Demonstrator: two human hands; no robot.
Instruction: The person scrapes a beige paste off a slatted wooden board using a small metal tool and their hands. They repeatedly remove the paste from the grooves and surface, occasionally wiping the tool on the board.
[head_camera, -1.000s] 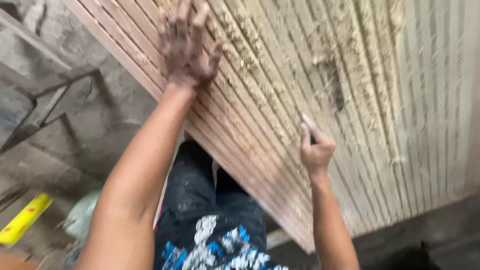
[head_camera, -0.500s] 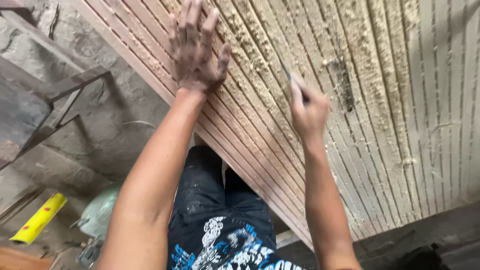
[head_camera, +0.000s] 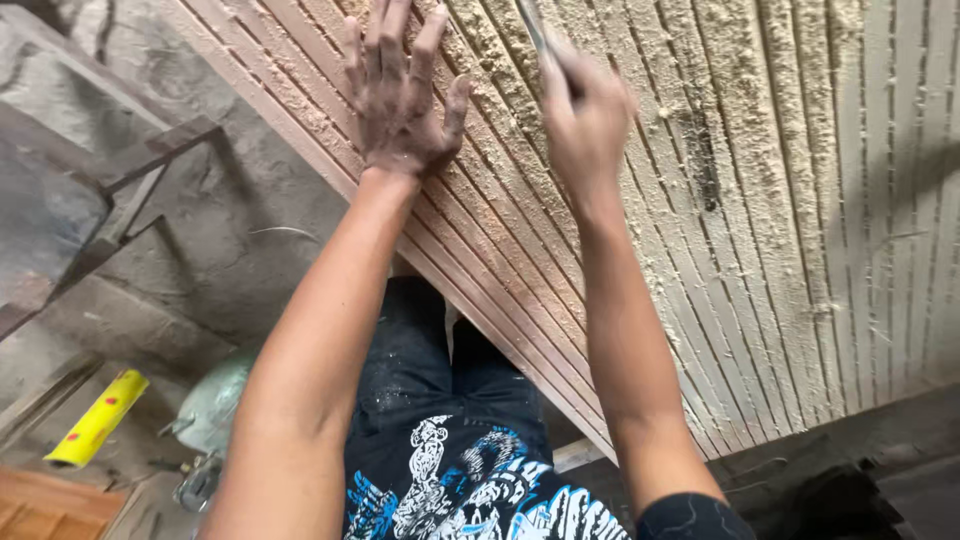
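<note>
Both hands work on the wide grooved wooden panel (head_camera: 800, 200), dusted with pale sawdust. Left hand (head_camera: 400, 100) lies flat on it, its 5 fingers spread wide, near the panel's reddish-brown lower edge (head_camera: 480, 300). Right hand (head_camera: 585, 120) is closed around a thin, blurred tool (head_camera: 532, 25) whose tip meets the grooves near the top. Below that edge, open concrete floor (head_camera: 230, 270) spreads left, with a dark metal frame (head_camera: 130, 190) and a yellow cylinder (head_camera: 97, 420).
</note>
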